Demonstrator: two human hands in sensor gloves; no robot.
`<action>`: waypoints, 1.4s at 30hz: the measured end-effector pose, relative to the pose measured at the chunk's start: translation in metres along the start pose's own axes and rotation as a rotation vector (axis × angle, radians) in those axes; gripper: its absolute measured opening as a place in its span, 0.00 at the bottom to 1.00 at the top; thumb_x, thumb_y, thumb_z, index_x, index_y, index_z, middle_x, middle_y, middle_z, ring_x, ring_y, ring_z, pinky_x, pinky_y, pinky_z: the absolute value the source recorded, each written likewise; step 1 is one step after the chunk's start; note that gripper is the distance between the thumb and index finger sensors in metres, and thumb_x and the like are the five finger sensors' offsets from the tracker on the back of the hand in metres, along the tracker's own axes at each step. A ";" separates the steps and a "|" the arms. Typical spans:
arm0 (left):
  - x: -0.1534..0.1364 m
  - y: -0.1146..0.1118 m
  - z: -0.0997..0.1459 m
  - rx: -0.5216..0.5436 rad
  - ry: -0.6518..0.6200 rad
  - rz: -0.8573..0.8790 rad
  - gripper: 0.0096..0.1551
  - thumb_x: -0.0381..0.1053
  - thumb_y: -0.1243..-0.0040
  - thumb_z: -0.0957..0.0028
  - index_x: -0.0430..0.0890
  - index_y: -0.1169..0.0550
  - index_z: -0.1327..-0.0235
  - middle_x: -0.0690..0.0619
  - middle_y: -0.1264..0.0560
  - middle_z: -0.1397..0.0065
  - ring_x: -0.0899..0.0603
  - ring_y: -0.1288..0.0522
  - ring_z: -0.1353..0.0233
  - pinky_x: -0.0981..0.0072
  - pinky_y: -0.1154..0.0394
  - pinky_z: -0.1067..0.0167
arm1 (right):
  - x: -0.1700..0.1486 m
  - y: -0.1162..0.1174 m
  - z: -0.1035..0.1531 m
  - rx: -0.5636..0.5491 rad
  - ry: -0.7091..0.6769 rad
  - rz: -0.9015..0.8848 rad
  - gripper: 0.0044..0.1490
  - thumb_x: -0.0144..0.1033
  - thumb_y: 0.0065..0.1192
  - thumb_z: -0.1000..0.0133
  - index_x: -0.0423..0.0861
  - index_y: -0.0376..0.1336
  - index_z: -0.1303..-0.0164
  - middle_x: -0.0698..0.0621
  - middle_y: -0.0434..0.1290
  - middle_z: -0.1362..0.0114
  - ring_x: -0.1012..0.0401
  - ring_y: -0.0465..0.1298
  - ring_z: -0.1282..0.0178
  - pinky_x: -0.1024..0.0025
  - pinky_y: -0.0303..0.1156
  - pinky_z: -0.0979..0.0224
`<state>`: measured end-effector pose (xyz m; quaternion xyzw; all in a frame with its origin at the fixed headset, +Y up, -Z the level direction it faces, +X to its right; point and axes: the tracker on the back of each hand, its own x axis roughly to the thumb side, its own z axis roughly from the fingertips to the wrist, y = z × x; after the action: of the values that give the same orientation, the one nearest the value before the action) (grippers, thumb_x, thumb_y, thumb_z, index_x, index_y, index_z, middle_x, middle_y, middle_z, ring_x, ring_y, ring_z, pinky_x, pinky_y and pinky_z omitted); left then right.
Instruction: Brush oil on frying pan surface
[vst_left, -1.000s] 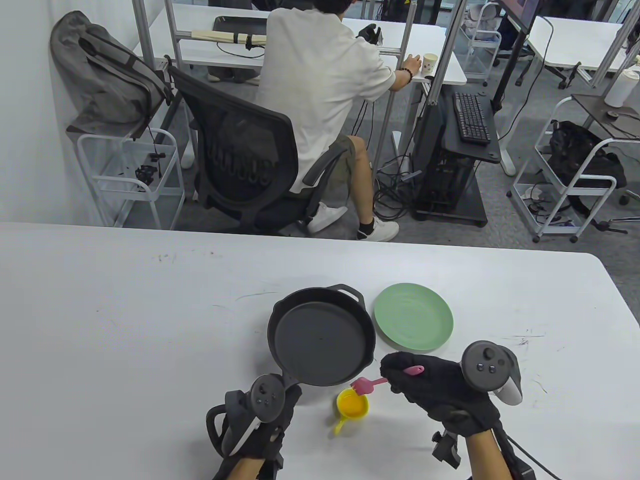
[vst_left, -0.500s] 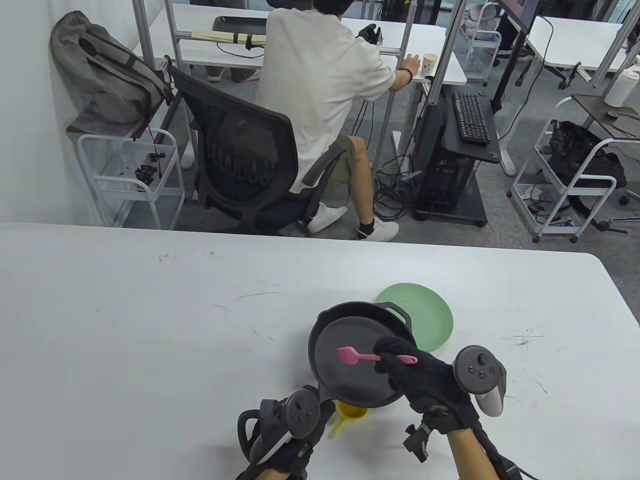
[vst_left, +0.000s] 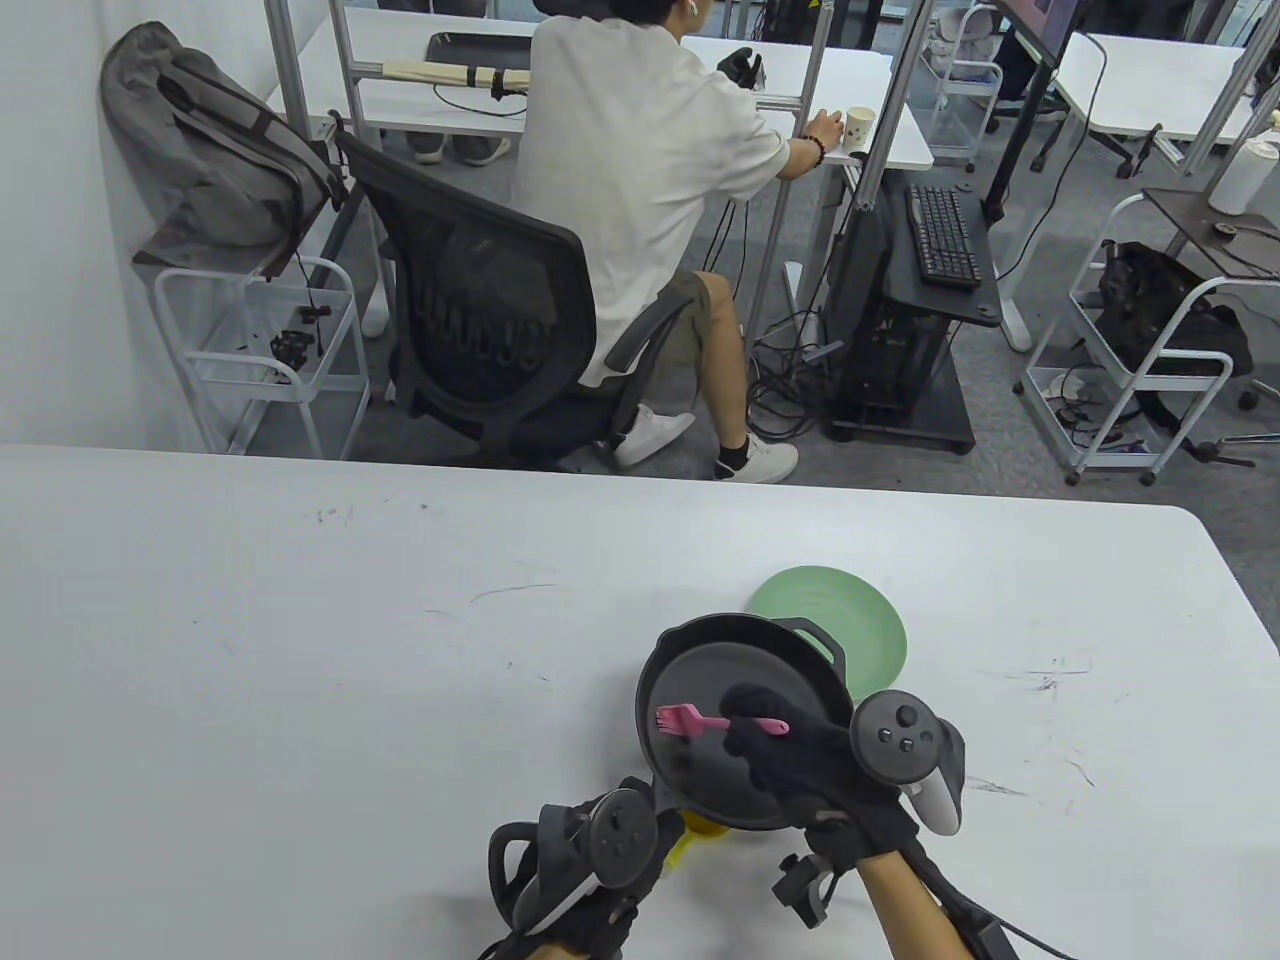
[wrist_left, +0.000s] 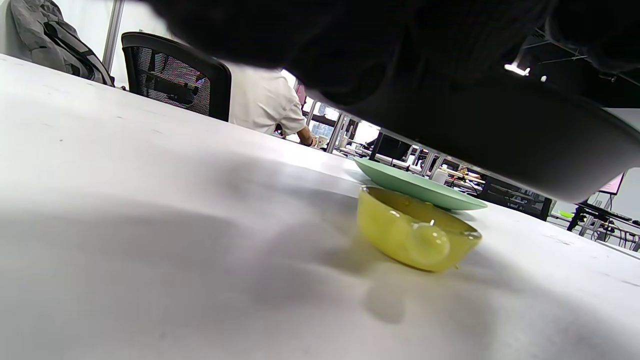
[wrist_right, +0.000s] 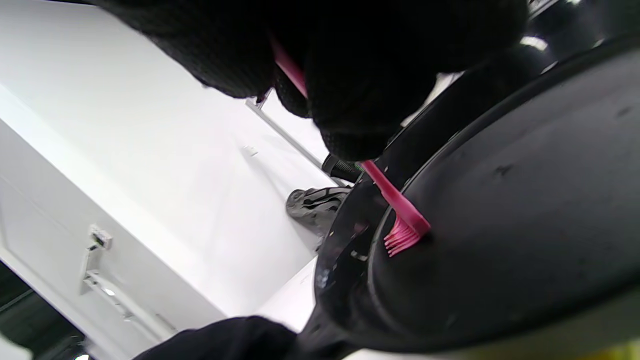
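A black cast-iron frying pan (vst_left: 700, 690) is lifted off the table and tilted. My left hand (vst_left: 600, 860) grips its handle at the bottom of the table view. My right hand (vst_left: 790, 760) holds a pink silicone brush (vst_left: 682, 720), whose bristles touch the pan's inner surface on its left side; the right wrist view shows the bristles (wrist_right: 402, 235) pressed on the pan (wrist_right: 500, 250). A small yellow oil bowl (wrist_left: 415, 230) stands on the table under the raised pan (wrist_left: 500, 135); only its edge (vst_left: 700, 830) shows in the table view.
A green plate (vst_left: 850, 620) lies on the white table (vst_left: 300, 650) just behind the pan, partly hidden by it; it also shows in the left wrist view (wrist_left: 415, 186). A seated person and an office chair (vst_left: 480, 300) are beyond the far table edge.
My left hand lifted the pan, carried it right over the yellow bowl and tilted it. My right hand moved the brush from the bowl onto the pan and swept it left.
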<state>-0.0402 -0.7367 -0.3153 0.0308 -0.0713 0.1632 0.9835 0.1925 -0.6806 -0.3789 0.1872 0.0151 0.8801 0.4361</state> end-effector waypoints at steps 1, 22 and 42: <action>0.000 0.000 0.000 -0.001 0.000 0.000 0.34 0.66 0.38 0.42 0.37 0.19 0.44 0.54 0.16 0.65 0.50 0.17 0.75 0.60 0.21 0.74 | 0.000 -0.003 0.001 -0.018 0.014 0.013 0.30 0.44 0.61 0.32 0.40 0.63 0.26 0.33 0.78 0.38 0.56 0.81 0.60 0.69 0.79 0.61; -0.006 0.004 0.000 0.019 0.020 -0.016 0.35 0.66 0.38 0.42 0.37 0.19 0.44 0.54 0.15 0.65 0.50 0.17 0.75 0.60 0.21 0.74 | -0.015 -0.045 0.009 -0.192 0.169 0.228 0.28 0.42 0.62 0.32 0.39 0.65 0.28 0.32 0.79 0.41 0.56 0.81 0.60 0.69 0.79 0.62; -0.005 0.002 -0.001 0.007 0.014 -0.011 0.34 0.66 0.38 0.42 0.37 0.19 0.44 0.54 0.16 0.65 0.50 0.17 0.75 0.60 0.21 0.74 | -0.002 -0.017 0.004 -0.078 0.030 0.228 0.32 0.51 0.53 0.31 0.41 0.64 0.26 0.32 0.76 0.36 0.53 0.80 0.55 0.68 0.79 0.57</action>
<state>-0.0458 -0.7360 -0.3167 0.0336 -0.0636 0.1584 0.9848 0.2074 -0.6724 -0.3792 0.1574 -0.0338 0.9267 0.3396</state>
